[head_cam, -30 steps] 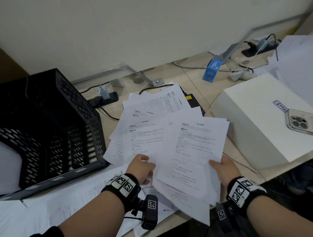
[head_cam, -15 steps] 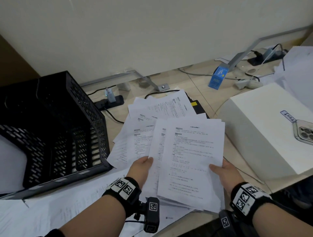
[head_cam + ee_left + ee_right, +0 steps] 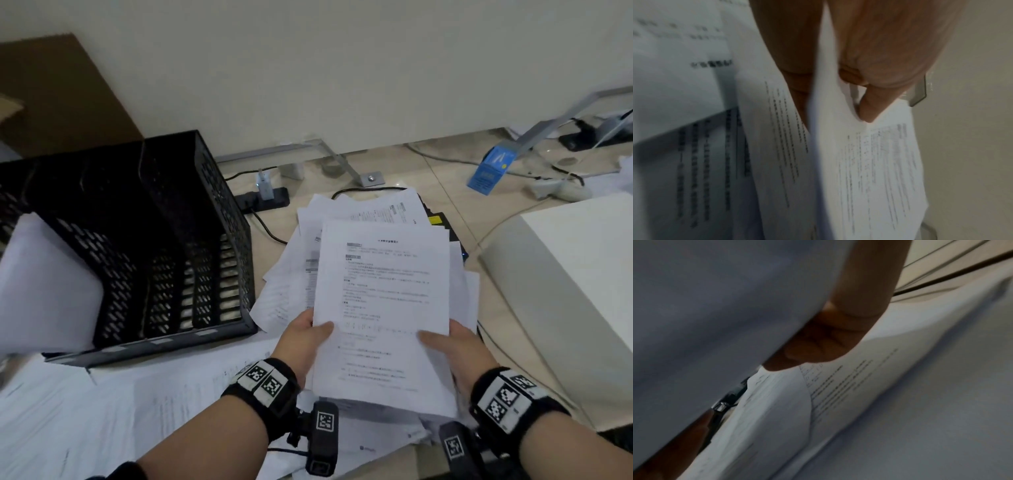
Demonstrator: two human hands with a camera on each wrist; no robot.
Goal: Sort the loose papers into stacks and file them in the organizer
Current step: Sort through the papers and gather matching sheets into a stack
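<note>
I hold a gathered stack of printed papers [image 3: 382, 308] above the desk with both hands. My left hand [image 3: 305, 337] grips its lower left edge, thumb on top. My right hand [image 3: 448, 346] grips the lower right edge, thumb on the top sheet. In the left wrist view the stack of papers [image 3: 869, 162] is pinched between thumb and fingers [image 3: 869, 112]. In the right wrist view fingers [image 3: 818, 345] lie under the sheets [image 3: 725, 305]. More loose papers [image 3: 363, 212] lie fanned on the desk behind the stack. The black mesh organizer [image 3: 137, 240] stands to the left, with white sheets [image 3: 41, 284] in its left slot.
A white box [image 3: 561, 281] sits at the right. Further papers [image 3: 102, 411] cover the near left of the desk. A black power strip with a charger [image 3: 265, 195], cables, a blue carton [image 3: 489, 169] and a metal bracket [image 3: 346, 168] lie by the wall.
The fanned sheets in my hands have been pulled together into one squared stack. My left hand moved right, closer to my right hand.
</note>
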